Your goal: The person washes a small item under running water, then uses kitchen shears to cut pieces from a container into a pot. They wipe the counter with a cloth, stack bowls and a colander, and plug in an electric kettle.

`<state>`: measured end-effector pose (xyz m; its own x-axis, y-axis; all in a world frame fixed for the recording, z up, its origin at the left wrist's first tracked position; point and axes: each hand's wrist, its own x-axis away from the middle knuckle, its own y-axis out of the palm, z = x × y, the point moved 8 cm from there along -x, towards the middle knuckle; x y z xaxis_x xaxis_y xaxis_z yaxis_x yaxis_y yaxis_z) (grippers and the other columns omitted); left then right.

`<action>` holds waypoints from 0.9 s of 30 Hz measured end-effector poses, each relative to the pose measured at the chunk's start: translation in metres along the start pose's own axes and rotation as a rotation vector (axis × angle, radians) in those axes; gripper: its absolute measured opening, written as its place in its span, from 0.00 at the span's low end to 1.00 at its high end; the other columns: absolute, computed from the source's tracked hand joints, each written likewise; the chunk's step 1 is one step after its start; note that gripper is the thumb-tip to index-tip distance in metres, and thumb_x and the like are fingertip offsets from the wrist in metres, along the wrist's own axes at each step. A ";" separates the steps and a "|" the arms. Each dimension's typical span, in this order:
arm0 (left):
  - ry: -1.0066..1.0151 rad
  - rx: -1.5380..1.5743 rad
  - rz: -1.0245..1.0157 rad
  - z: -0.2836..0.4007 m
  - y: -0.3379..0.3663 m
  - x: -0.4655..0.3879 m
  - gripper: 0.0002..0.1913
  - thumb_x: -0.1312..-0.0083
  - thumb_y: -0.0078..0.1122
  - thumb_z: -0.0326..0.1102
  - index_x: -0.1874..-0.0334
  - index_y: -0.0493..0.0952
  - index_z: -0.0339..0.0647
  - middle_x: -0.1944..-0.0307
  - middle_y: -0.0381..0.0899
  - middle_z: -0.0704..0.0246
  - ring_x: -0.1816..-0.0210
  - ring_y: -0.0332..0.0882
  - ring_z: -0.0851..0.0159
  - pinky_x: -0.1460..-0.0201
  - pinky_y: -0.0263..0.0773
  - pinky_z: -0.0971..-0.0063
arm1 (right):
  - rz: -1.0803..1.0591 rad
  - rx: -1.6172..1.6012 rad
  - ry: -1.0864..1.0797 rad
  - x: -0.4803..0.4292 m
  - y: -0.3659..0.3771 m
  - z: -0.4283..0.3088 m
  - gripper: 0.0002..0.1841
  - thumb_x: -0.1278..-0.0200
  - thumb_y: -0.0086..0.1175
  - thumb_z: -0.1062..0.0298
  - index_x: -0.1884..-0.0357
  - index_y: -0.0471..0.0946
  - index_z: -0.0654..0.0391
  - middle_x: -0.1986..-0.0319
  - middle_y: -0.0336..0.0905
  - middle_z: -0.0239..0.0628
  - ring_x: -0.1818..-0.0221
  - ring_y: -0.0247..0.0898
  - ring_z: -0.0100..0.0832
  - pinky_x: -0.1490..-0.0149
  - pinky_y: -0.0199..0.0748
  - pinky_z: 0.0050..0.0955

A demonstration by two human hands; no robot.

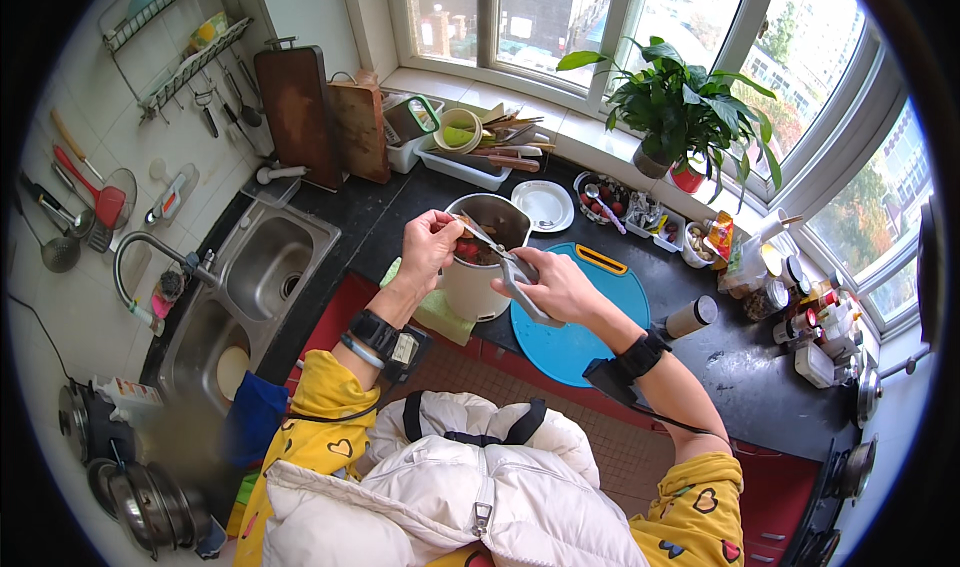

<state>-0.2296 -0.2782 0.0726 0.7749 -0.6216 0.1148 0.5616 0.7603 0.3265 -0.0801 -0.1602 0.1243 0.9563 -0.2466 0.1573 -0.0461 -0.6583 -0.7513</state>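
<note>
Grey-handled scissors are in my right hand, their blades pointing up and left over a tall white pot with a metal inside. My left hand pinches a small brownish piece at the blades, above the pot's left rim. Red and brown pieces lie inside the pot. The pot stands at the counter's front edge, with a light green cloth beside its base. A round blue cutting board with a yellow-edged handle slot lies under and beyond my right hand. Whether the blades touch the piece is unclear.
A white plate sits behind the pot, near a bowl of red fruit. A lidded jar stands right of the board. The double steel sink is at the left; jars and bottles crowd the right.
</note>
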 end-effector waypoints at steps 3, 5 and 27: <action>0.006 -0.017 -0.019 -0.002 -0.002 -0.001 0.03 0.34 0.58 0.26 0.63 0.74 0.37 0.74 0.75 0.74 0.82 0.61 0.84 0.85 0.54 0.90 | -0.021 -0.039 -0.011 0.001 0.001 -0.002 0.41 0.48 0.58 0.29 0.48 0.79 0.59 0.70 0.83 0.46 0.65 0.82 0.43 0.60 0.76 0.38; 0.018 0.011 -0.015 -0.003 -0.004 -0.002 0.03 0.34 0.58 0.27 0.63 0.75 0.36 0.73 0.76 0.73 0.81 0.61 0.84 0.85 0.54 0.90 | -0.032 -0.043 -0.001 0.003 0.003 -0.002 0.39 0.47 0.59 0.31 0.49 0.79 0.60 0.71 0.83 0.46 0.66 0.82 0.43 0.60 0.77 0.38; -0.094 0.041 -0.067 -0.005 -0.002 -0.004 0.03 0.34 0.59 0.27 0.65 0.75 0.37 0.77 0.74 0.76 0.82 0.60 0.84 0.84 0.55 0.90 | -0.073 -0.107 -0.079 0.006 0.005 0.003 0.29 0.40 0.62 0.43 0.52 0.81 0.62 0.83 0.73 0.31 0.82 0.65 0.21 0.75 0.63 0.26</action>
<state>-0.2326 -0.2762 0.0667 0.7043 -0.6870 0.1788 0.5970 0.7095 0.3745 -0.0737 -0.1630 0.1200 0.9779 -0.1411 0.1545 -0.0023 -0.7456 -0.6664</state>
